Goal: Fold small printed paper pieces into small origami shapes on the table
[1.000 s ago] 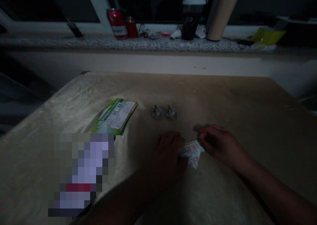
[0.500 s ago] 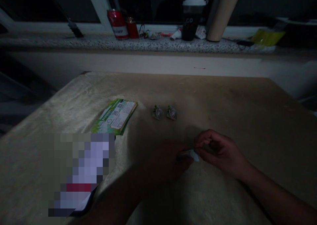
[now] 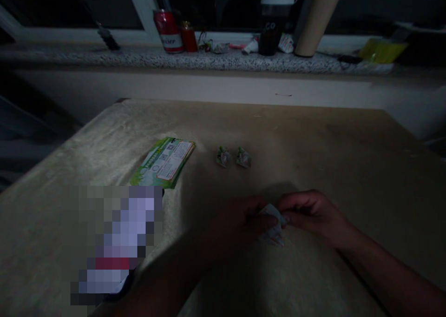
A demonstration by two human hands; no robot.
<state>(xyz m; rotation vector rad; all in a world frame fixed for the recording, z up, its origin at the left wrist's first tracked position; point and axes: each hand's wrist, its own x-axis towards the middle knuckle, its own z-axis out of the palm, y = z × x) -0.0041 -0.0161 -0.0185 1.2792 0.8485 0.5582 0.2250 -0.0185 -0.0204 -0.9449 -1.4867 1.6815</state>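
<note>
A small, pale printed piece of paper or wrapper (image 3: 272, 235) is held between my two hands above the table (image 3: 306, 135). My left hand (image 3: 249, 221) grips it with the thumb on top. At its right edge, my right hand (image 3: 306, 212) pinches a corner between thumb and fingertips. Both hands are in deep shadow, and the print is too dark to read. Beyond them lie two small, folded-looking green and grey pieces, the left piece (image 3: 223, 157) beside the right piece (image 3: 243, 158). A stack of green printed leaflets (image 3: 163, 162) rests further left.
Nearer me on the left lies a phone-like device (image 3: 121, 238), mostly pixelated. Behind the table, a stone windowsill (image 3: 139, 59) carries a red can (image 3: 168, 31), a red lighter-like object (image 3: 188, 36), a dark lidded cup (image 3: 273, 26), a cardboard tube (image 3: 318, 19) and a yellow item (image 3: 381, 51).
The pale piece has come up and spread out, showing more of its surface. My right hand has lowered slightly and closed on its edge. The view has shifted a little.
</note>
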